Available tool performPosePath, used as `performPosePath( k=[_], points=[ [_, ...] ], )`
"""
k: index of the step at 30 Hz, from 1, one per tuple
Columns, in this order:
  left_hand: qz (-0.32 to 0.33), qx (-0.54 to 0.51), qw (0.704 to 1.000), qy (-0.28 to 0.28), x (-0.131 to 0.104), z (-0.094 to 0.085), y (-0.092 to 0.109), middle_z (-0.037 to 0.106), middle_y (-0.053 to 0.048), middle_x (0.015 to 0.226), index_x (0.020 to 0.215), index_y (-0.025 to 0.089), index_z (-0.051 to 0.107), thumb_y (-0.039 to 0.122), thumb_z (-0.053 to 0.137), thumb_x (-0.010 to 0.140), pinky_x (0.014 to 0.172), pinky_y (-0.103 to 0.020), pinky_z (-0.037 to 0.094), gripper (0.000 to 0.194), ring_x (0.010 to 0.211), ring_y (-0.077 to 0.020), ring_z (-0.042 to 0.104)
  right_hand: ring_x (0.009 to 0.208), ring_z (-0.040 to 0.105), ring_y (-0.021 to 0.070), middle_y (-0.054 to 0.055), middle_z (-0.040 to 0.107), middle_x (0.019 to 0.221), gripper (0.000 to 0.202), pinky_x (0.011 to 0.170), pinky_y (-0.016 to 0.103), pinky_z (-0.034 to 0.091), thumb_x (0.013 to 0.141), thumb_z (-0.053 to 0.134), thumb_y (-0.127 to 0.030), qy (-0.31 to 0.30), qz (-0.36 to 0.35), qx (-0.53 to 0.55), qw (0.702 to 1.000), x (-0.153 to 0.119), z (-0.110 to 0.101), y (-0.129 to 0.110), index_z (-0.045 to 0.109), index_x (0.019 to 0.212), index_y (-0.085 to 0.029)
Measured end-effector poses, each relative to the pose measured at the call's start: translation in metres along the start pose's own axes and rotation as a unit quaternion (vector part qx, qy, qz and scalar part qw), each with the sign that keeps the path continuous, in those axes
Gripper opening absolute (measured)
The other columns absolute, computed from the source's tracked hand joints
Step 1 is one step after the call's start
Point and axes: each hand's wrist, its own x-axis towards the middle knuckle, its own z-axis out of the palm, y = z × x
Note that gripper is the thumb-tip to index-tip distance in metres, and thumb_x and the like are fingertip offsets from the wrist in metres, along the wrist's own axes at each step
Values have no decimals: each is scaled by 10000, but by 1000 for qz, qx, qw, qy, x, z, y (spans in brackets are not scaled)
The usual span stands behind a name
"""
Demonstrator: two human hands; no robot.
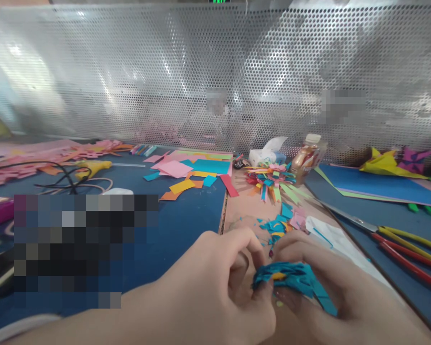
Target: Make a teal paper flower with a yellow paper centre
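Between my two hands is a crumpled strip of blue paper (298, 278) with a small orange piece in its folds. My left hand (219, 282) pinches the strip's left end between thumb and index finger. On the other side, my right hand (330, 287) grips it with the fingers curled around, and a flat tail of the strip hangs toward the palm. Just beyond my hands lie blue and orange paper scraps (275, 227) and a pink paper scrap (297, 218). Parts of my right fingers are hidden behind the strip.
A multicoloured paper-strip flower (269, 177), a tissue pack (267, 155) and a brown bottle (304, 155) stand farther back. Scissors (380, 232) lie at right. Paper squares (204, 167), a yellow glue gun (91, 168) and cables are at left. A perforated metal screen (165, 72) rises behind.
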Motion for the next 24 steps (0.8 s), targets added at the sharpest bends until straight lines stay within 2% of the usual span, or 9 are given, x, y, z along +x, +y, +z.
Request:
performPosePath(
  k=[5,8,12,14,20,24],
  points=[
    [-20,1,1000,-3,0,-1,1,342,114,384,695,197,454,174,537,638,341,-142,226,103,326,-45,314,863,593,100,-36,580,912,168,744,175,513,777,480,-114,-25,39,39,998,2,1,2,526,867,-249],
    [-7,4,1000,5,-1,0,0,347,112,385,695,200,457,170,539,633,338,-144,229,108,326,-47,313,887,585,100,-34,578,923,210,769,173,502,756,481,-84,-36,15,32,999,4,-1,3,542,867,-251],
    [30,15,999,8,-3,2,-2,329,114,379,677,205,457,149,541,606,322,-144,209,123,316,-44,286,865,599,121,-2,582,926,136,694,176,522,751,488,-103,-51,10,29,998,5,-1,3,526,806,-222],
    [43,20,999,13,-4,2,-2,314,117,369,674,208,454,148,536,602,314,-147,198,124,301,-43,272,869,598,121,1,577,921,167,689,174,523,737,479,-76,-59,7,28,998,4,-1,3,522,812,-219],
    [49,15,999,-1,-5,3,-3,308,127,375,698,214,419,120,515,591,305,-148,187,172,290,-38,245,887,568,84,-35,547,927,243,752,149,498,691,469,-39,-45,-27,-7,999,3,-1,5,528,826,-232],
    [68,25,997,1,-6,4,-4,295,128,386,705,218,403,110,508,588,298,-146,177,191,288,-38,249,869,566,79,-31,545,917,279,741,150,496,670,462,-23,-40,-43,-29,998,4,-3,6,535,840,-232]
  ],
)
